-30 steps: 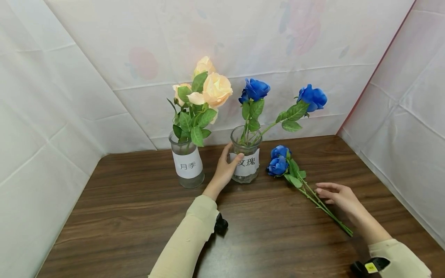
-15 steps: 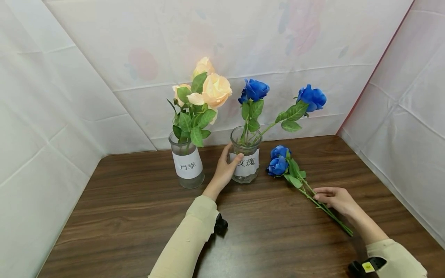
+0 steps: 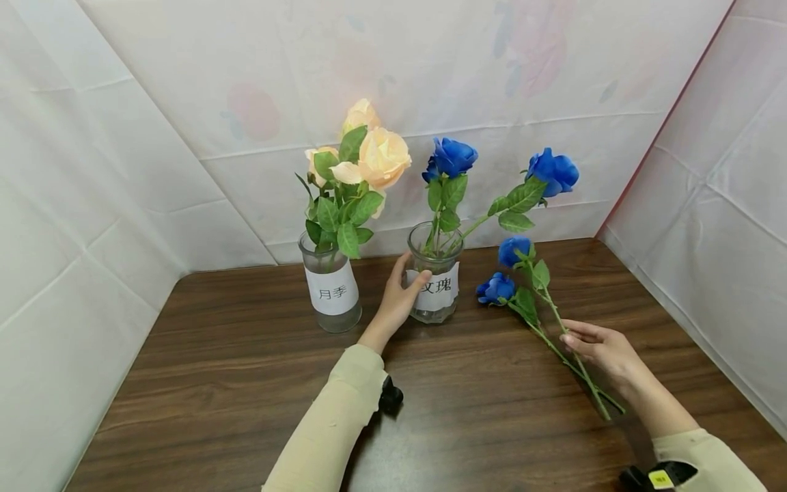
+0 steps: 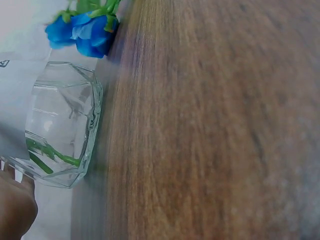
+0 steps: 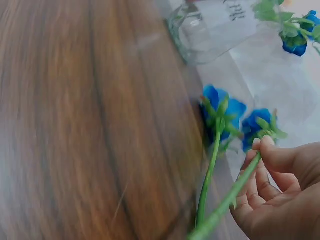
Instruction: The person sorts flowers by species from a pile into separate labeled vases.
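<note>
My left hand [image 3: 396,301] grips the side of a glass vase [image 3: 434,316] with a paper label, thumb in front on the label. Blue roses [image 3: 453,158] stand in this vase, one leaning far right [image 3: 553,172]. Between thumb and fingers, my right hand [image 3: 605,352] pinches the green stem of a blue rose [image 3: 515,251], its bloom raised off the table. Beside it a second blue rose [image 3: 494,290] lies on the wood, its stem crossing under the held one. In the right wrist view the pinched stem [image 5: 235,190] runs past the thumb tip.
A second labelled glass vase [image 3: 338,321] stands to the left with several peach-coloured roses [image 3: 382,158]. The brown wooden table [image 3: 246,383] meets a white cloth backdrop [image 3: 246,171] behind, and white cloth also hangs at both sides.
The right hand has closed its fingers on one rose's stem and lifted it, parting it from the rose it lay beside. The left hand has stayed on the vase.
</note>
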The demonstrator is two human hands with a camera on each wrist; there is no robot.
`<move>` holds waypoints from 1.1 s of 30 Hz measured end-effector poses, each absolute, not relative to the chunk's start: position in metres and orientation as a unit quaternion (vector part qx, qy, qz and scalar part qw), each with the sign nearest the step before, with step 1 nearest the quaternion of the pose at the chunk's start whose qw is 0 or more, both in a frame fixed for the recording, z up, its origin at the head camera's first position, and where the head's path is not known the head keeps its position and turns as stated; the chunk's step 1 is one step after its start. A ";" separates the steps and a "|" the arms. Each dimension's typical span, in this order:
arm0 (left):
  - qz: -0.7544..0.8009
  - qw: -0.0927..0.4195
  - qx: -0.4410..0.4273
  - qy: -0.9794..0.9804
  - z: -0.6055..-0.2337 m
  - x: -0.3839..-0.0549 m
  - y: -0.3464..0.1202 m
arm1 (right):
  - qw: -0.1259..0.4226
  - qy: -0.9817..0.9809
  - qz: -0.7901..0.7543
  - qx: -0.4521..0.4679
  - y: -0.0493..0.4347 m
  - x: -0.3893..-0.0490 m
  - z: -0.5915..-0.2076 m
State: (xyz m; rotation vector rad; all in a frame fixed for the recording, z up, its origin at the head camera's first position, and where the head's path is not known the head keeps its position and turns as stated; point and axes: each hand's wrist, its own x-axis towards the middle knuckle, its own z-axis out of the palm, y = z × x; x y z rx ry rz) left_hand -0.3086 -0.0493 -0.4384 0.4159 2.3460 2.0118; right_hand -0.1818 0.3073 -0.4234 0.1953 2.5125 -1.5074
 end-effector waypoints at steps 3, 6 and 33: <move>0.645 0.013 0.133 0.752 -0.439 -0.309 -0.049 | 0.093 0.820 -0.560 0.067 0.304 -0.182 -0.421; 0.643 0.010 0.133 0.754 -0.439 -0.310 -0.049 | 0.068 0.757 -0.646 0.066 0.298 -0.182 -0.417; 0.647 0.008 0.129 0.752 -0.437 -0.306 -0.049 | -0.246 0.408 -0.879 0.011 0.178 -0.223 -0.356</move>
